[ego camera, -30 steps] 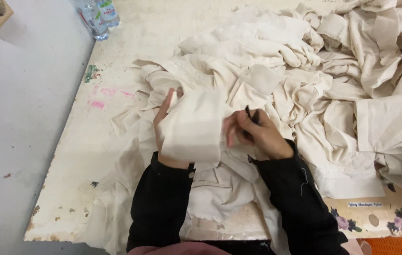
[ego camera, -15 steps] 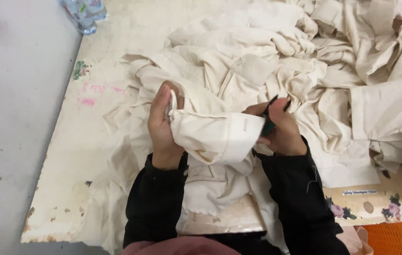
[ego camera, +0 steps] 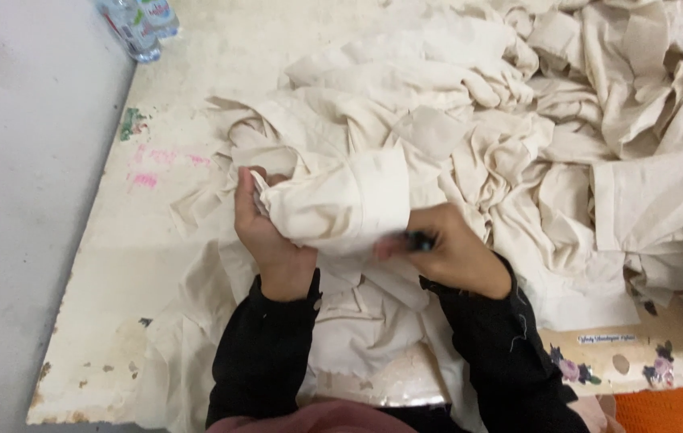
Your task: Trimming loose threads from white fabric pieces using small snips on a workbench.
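I see my left hand gripping a cream cloth cuff mid-frame, my right hand pinching a small dark tool; the cream fabric pile upper right looks unhandled

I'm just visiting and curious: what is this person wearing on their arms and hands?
Both arms are in long black sleeves that end at the wrists, left sleeve and right sleeve. A few pale threads or bits of lint cling to the fabric. The left hand and right hand are bare: no gloves, and no rings or watch visible.
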